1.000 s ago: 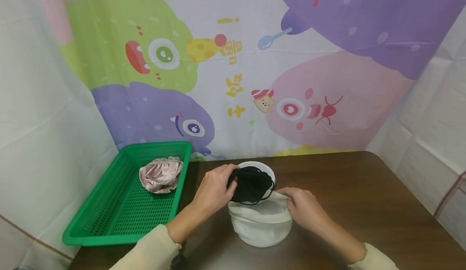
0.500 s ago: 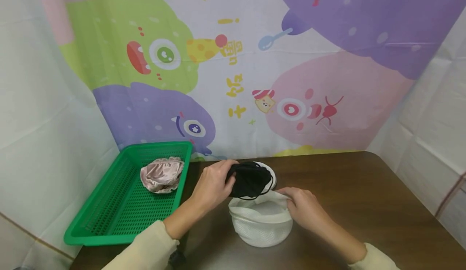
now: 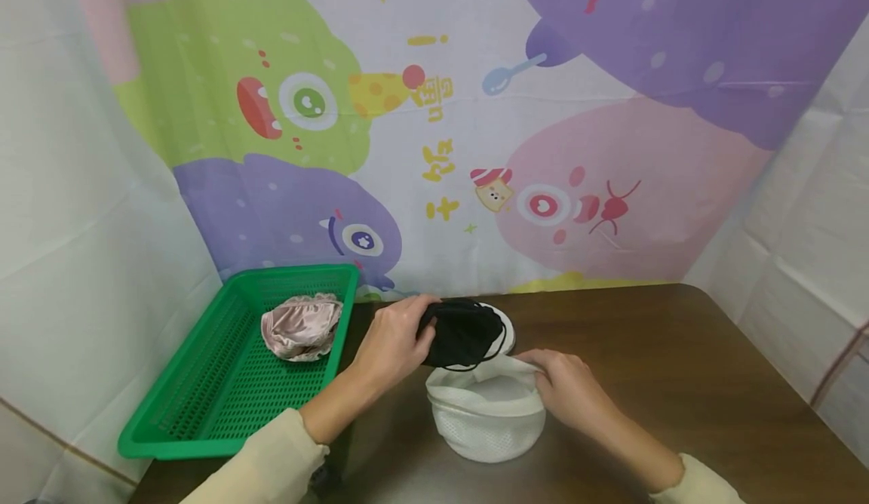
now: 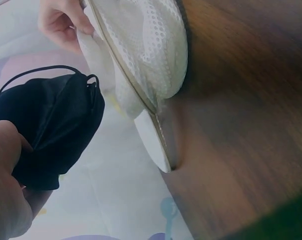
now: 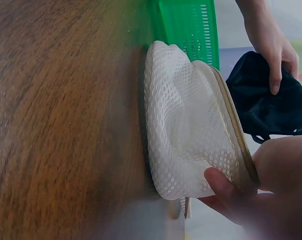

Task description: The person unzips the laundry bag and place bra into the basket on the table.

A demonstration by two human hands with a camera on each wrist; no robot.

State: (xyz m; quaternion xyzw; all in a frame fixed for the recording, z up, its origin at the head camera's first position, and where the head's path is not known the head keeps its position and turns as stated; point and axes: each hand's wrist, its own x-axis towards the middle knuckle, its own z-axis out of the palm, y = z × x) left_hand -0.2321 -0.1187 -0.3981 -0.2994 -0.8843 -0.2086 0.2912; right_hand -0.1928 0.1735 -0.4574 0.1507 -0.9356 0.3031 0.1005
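Note:
My left hand (image 3: 394, 342) pinches a black cloth face mask (image 3: 463, 334) with thin cord loops, holding it above and behind the mouth of a white mesh laundry bag (image 3: 487, 434). In the left wrist view the mask (image 4: 51, 125) shows a seam down its middle. The bag stands upright on the table, unzipped, its round white lid (image 3: 506, 329) folded back and partly covered by the mask. With thumb and fingers my right hand (image 3: 566, 383) grips the bag's rim on the right. Along the bag's edge runs a zipper (image 5: 235, 120) in the right wrist view.
A green plastic basket (image 3: 156, 447) stands at the left of the brown wooden table (image 3: 645, 353). Inside it lies a pink satin garment (image 3: 302, 328) with ruffled edging. A cartoon-printed curtain (image 3: 434, 255) hangs behind the table. A small dark thing lies beneath the left sleeve, too hidden to identify.
My left hand has lifted the mask up from the bag's mouth and drawn it slightly left. The right hand and the bag have stayed nearly still.

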